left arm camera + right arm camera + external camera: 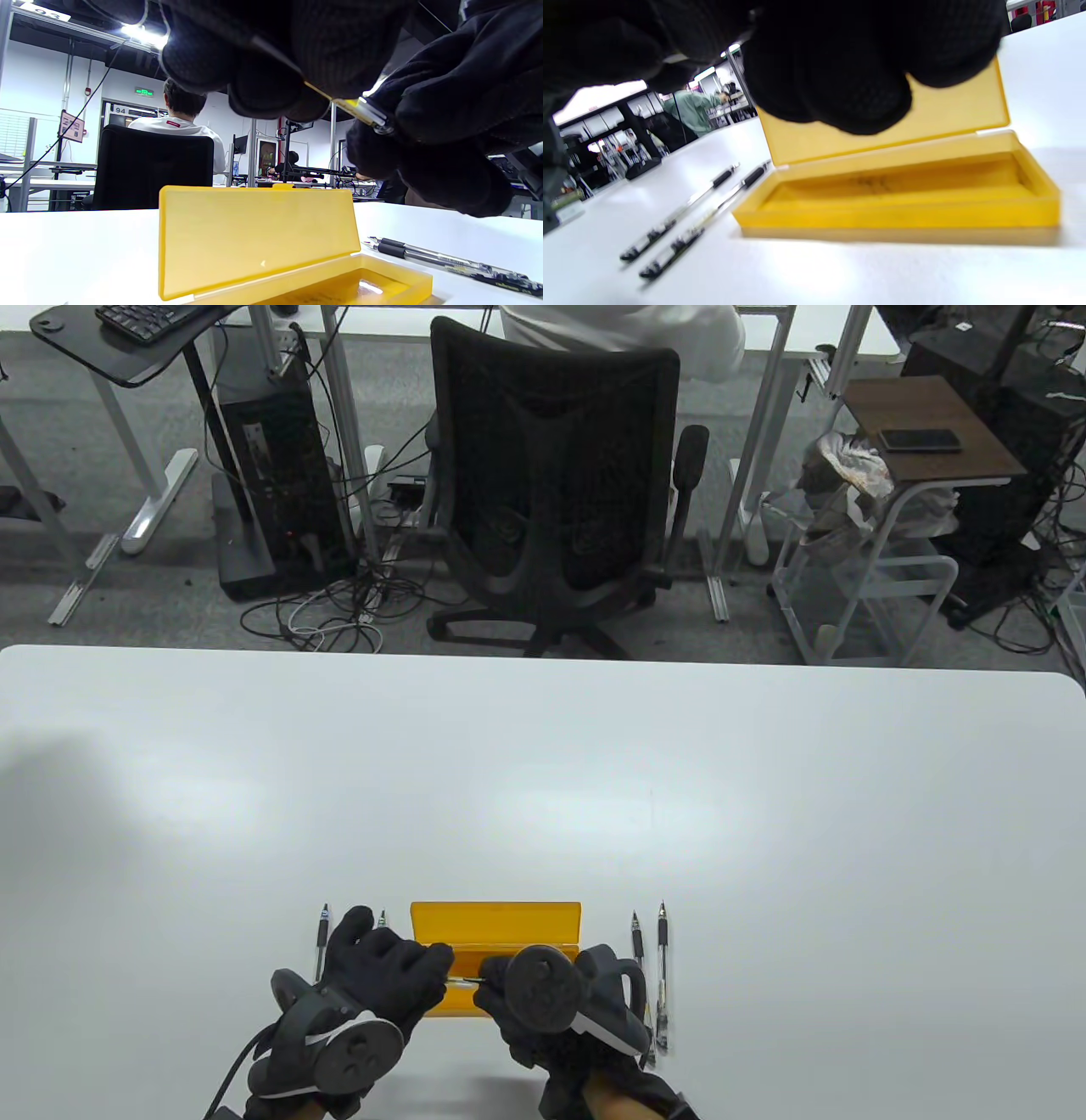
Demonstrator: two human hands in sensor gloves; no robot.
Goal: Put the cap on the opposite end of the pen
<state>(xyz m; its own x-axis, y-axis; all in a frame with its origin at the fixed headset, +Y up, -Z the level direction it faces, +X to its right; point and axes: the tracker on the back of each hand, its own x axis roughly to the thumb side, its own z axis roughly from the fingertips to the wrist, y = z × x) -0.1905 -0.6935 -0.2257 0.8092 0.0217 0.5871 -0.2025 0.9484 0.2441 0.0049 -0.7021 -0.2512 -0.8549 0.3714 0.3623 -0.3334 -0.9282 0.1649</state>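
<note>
Both hands pinch one pen [360,111] above the yellow pencil case [495,931]: left hand [386,976] its barrel, right hand [543,997] the other end, and a slip drops it inside

The pen [465,980] shows only as a short sliver between the two sets of fingers in the table view, its ends buried in the gloves; in the left wrist view only a thin length with a clear tip section [365,113] shows between the fingers [271,97]; whether a cap sits on either end cannot be told. The right hand [543,993] covers much of the case [495,925] tray from above. The right wrist view is blurred, its fingers [840,84] a dark mass hiding part of the lid; two pens [683,212] left of them on the surface [840,275] are smeared.
</note>
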